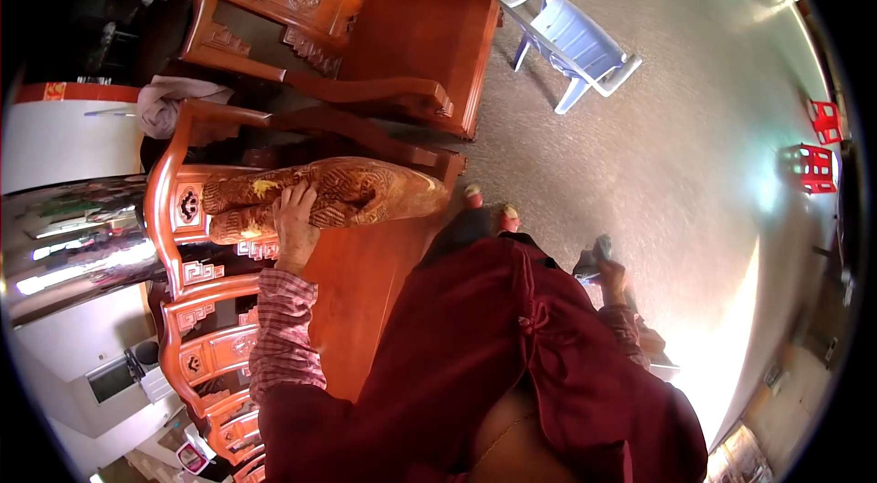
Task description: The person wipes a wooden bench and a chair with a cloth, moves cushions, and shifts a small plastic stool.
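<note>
My left hand (294, 220) lies with its fingers stretched out on a brown patterned cloth piece (375, 195). This cloth is bulky and folded, with a yellow motif at its far left. It stretches across the seat of a carved reddish wooden bench (352, 300), from the backrest to the front edge. Out to the right, beside my dark red garment (585, 346), my right hand (614, 278) is closed on a small grey, cloth-like thing (603, 248). Blur hides exactly what it is.
A matching wooden armchair (420, 35) stands just beyond the bench. A pale blue plastic chair (575, 35) is on the grey floor ahead, and red stools (816, 169) stand far right. A pinkish cloth (178, 104) hangs near the armrests. My feet (509, 216) are on the floor.
</note>
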Available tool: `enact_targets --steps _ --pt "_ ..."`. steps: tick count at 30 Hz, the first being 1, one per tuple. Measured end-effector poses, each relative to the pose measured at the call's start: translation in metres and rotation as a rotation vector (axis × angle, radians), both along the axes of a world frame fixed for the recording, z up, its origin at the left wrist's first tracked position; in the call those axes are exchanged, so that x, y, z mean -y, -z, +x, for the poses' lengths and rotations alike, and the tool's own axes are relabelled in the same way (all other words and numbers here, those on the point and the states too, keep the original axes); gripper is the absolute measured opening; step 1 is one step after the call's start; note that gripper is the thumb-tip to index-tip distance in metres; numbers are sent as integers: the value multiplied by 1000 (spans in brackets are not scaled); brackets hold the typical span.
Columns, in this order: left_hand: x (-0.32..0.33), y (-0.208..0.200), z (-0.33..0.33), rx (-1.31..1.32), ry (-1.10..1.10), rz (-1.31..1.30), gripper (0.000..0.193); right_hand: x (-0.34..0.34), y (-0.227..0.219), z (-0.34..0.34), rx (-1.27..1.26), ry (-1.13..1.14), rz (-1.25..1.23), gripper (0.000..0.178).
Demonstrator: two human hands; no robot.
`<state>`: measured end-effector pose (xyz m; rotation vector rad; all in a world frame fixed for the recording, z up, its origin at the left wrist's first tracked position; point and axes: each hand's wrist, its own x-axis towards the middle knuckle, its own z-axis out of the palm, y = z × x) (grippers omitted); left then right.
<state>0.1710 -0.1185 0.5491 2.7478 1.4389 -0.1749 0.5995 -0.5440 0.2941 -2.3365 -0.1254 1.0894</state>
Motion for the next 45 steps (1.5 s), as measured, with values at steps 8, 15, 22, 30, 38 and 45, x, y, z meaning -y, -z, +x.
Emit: enact_targets --steps 8,15,22,30,38,45 --pt "-6 7 10 88 -51 11 67 -52 21 6 214 -371 -88 35" --pt "-30 14 20 255 -19 121 53 -118 16 51 191 -432 -75 34" --pt "-37 23 10 331 -42 179 45 -228 -37 60 -55 -285 190 25" --pt "-35 19 12 317 -157 185 39 -328 -42 61 256 -760 124 32" --pt "-37 24 16 233 -213 261 40 -474 -82 32 188 -1084 284 25" --pt "-38 11 23 49 -272 225 39 -573 -102 -31 273 -1443 658 26"
